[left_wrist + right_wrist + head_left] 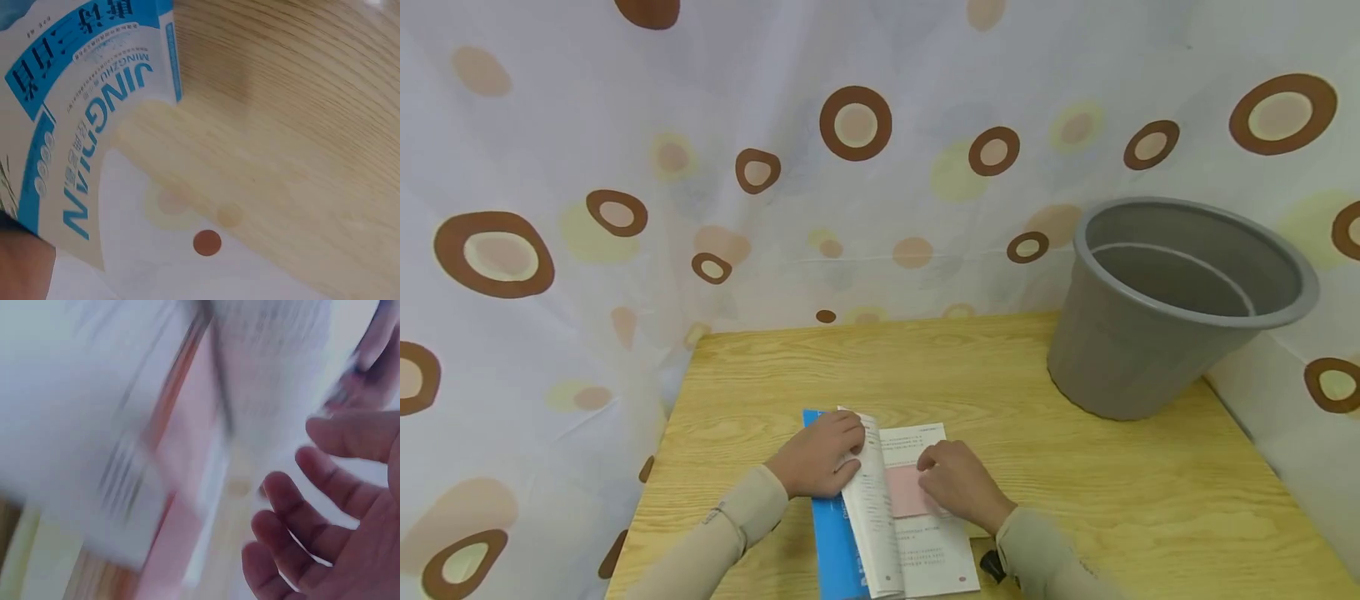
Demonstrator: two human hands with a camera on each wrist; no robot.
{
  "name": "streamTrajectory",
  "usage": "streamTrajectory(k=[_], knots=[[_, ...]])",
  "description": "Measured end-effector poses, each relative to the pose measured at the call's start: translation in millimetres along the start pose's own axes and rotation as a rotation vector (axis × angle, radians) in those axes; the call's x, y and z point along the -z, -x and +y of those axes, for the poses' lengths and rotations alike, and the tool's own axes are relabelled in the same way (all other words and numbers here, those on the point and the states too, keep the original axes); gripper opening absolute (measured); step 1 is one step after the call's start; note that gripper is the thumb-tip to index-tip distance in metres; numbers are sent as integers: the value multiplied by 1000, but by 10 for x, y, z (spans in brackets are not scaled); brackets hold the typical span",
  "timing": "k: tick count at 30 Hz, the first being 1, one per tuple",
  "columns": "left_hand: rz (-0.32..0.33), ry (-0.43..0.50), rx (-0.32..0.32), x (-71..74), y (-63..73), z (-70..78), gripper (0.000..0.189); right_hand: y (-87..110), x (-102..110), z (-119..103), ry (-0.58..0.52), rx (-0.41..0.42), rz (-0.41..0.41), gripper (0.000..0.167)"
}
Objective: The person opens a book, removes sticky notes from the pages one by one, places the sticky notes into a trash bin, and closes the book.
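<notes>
A paperback book (928, 554) with a blue-and-white cover (134, 78) lies open on the table. My left hand (822, 454) grips its left side, with a batch of pages lifted and bowed under fingers and thumb. Against the right page lies a pink slip of paper (906, 496), partly covered by the raised pages. My right hand (964, 483) is over the slip's right end in the head view. The right wrist view shows that hand's fingers (290, 497) spread and loosely bent, nothing between them; the pages and pink slip (178, 531) there are blurred.
A large grey bucket (1112, 358) stands at the back right of the wooden table (760, 375). By my right cuff lies a small black object (992, 567), its kind unclear. A spotted white curtain (917, 208) hangs behind the table and along its sides.
</notes>
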State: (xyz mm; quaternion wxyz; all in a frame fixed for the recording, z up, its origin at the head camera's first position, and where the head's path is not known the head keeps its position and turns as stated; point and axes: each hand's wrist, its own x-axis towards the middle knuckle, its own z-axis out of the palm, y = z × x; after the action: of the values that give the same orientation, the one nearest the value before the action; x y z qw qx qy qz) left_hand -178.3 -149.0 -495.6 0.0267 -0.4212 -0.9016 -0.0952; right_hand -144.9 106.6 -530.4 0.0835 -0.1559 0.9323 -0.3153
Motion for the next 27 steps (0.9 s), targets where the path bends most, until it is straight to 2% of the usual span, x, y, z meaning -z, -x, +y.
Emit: streamTrajectory(k=[4,7,9,11,13,15,18,21,27], knots=[[-10,-79,18,88,91,-40,5,155,-53,-341,-28,227,-118,15],[-74,-127,44,184,105,-15,11,236,-112,-537,-24,293,-162,22],[-143,-144,66,263,81,19,17,270,-169,-636,11,312,-176,28],[-245,-165,106,363,23,75,19,291,-242,-716,66,328,-176,35],[-350,-209,143,429,-75,129,21,303,-311,-781,130,326,-173,41],[-432,-286,148,464,-196,187,24,311,-372,-825,195,314,-176,45],[-478,-420,82,405,-341,216,32,314,-445,-892,269,306,-187,48],[-460,-517,-9,294,-422,195,36,308,-512,-951,371,323,-208,50],[-438,-575,-97,109,-459,114,32,317,-624,-1007,524,363,-229,51]])
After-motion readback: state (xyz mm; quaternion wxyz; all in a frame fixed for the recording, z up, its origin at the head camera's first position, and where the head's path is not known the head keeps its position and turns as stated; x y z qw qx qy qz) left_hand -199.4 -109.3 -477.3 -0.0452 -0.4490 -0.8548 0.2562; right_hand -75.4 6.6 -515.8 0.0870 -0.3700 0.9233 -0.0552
